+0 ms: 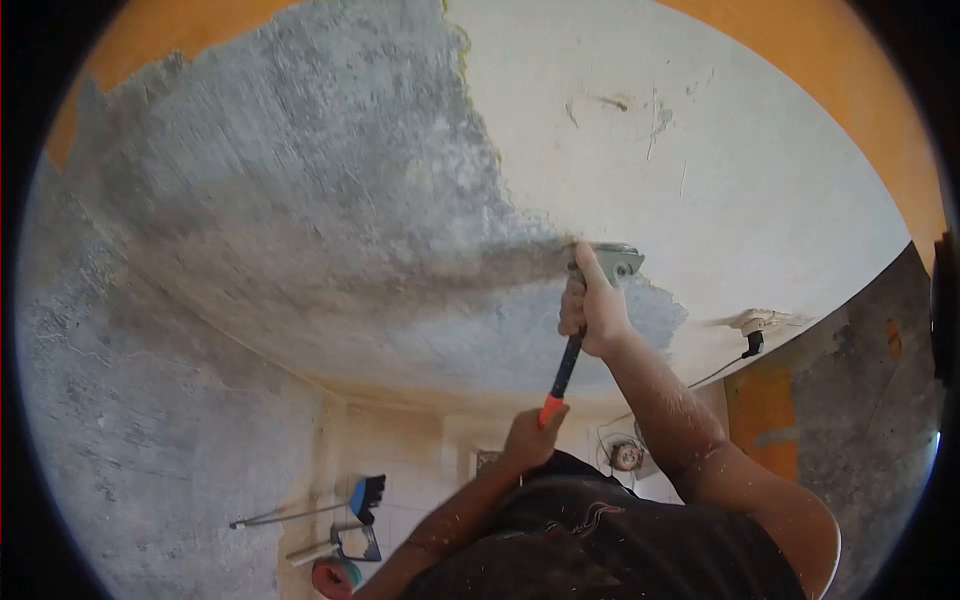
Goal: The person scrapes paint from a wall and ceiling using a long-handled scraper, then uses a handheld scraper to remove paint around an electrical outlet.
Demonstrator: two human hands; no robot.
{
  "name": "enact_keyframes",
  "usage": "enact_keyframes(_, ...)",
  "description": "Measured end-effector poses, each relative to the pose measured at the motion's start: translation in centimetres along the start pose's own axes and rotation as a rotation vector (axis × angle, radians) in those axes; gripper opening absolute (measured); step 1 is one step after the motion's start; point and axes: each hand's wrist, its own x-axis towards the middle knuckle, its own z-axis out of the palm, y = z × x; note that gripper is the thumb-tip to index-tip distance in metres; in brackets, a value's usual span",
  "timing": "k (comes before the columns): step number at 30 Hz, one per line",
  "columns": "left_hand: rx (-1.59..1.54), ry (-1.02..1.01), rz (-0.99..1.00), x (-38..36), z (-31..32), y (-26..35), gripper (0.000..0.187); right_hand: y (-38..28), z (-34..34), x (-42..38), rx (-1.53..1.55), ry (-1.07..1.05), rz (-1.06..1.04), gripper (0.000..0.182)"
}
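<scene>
A long-handled scraper point(565, 368) with a black and red handle and a grey-green head point(618, 260) rests against the wall. Wrapped round the upper handle just below the head is my right hand point(592, 305), its thumb pointing up along the head. Lower down, my left hand point(535, 438) is closed on the red end of the handle, close to my dark shirt. The head touches the wall where bare grey plaster point(380, 170) meets the cream-white coating point(700, 150). The blade edge itself is hard to make out.
A plug point(753, 344) with a cable sits in a wall socket at the right. Below are a coiled cable reel point(627, 456), a blue and black broom point(368, 498), a dustpan point(358, 543) and a red and green round object point(335, 578). A side wall point(130, 400) stands at the left.
</scene>
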Motion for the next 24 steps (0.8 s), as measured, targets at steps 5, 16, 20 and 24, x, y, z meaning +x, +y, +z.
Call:
enact_keyframes(5,0.014,0.009,-0.036,0.1,0.3,-0.2,0.05,0.1,-0.3,0.0,0.048,0.012,0.02,0.055)
enact_keyframes(16,-0.063,-0.044,0.007,0.1,0.8,-1.6,0.051,0.6,-0.8,0.1,0.035,0.036,-0.068,0.051)
enact_keyframes(20,-0.053,-0.109,-0.158,0.5,-0.3,0.4,0.051,-0.7,0.3,-0.5,0.024,-0.023,-0.102,0.05)
enact_keyframes(24,-0.06,-0.136,-0.11,0.3,-0.7,0.8,0.053,-0.4,-0.1,-0.1,0.062,-0.005,-0.081,0.05)
